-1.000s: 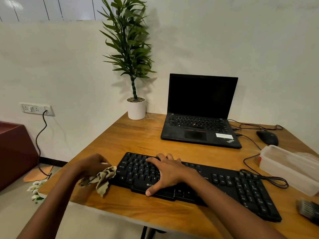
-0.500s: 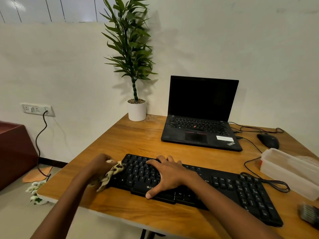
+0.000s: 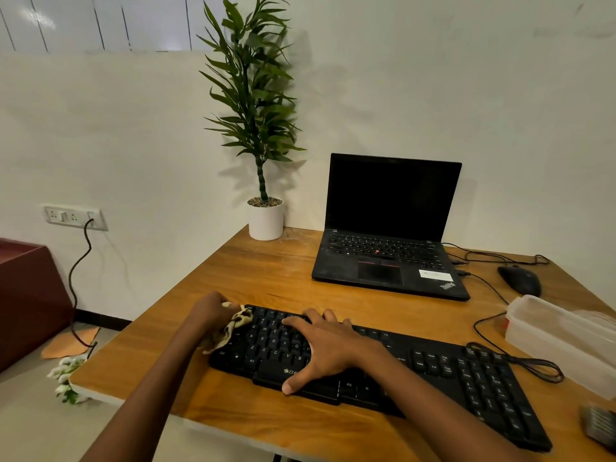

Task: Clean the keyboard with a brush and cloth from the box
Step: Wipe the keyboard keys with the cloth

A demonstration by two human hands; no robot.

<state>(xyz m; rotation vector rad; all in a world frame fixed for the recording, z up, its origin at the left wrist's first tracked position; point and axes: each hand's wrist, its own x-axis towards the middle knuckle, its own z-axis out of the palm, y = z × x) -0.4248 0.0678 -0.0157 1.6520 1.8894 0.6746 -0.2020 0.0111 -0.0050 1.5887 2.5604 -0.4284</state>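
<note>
Two hands on the job: keyboard (image 3: 383,365) sits along the near edge of the table (image 3: 266,278), angled, its right end running toward the bottom right corner of view. Left hand (image 3: 210,310) has its fingers closed around a bunched spotted cloth (image 3: 230,328), pressed onto the keyboard's far left corner. Right hand (image 3: 328,350) lies flat and spread over the left-centre keys, thumb on the front lip, gripping nothing — my read is it's pinning the keyboard so wiping doesn't shove it around.

Judgement: cloth pass is at the left end; keys to the right look not yet covered.

Room: keyboard front edge is near the table edge, so push away or sideways, not toward the body. Left of the keyboard there's little table before the corner drops off. Behind it, open wood up to the laptop (image 3: 390,228) and potted plant (image 3: 265,218).

Right side is crowded: keyboard cable (image 3: 520,360) loops beside the plastic box (image 3: 563,338), mouse (image 3: 519,280) beyond. Brush (image 3: 600,425), I think, at the bottom right edge — blurred, partly cut off.
</note>
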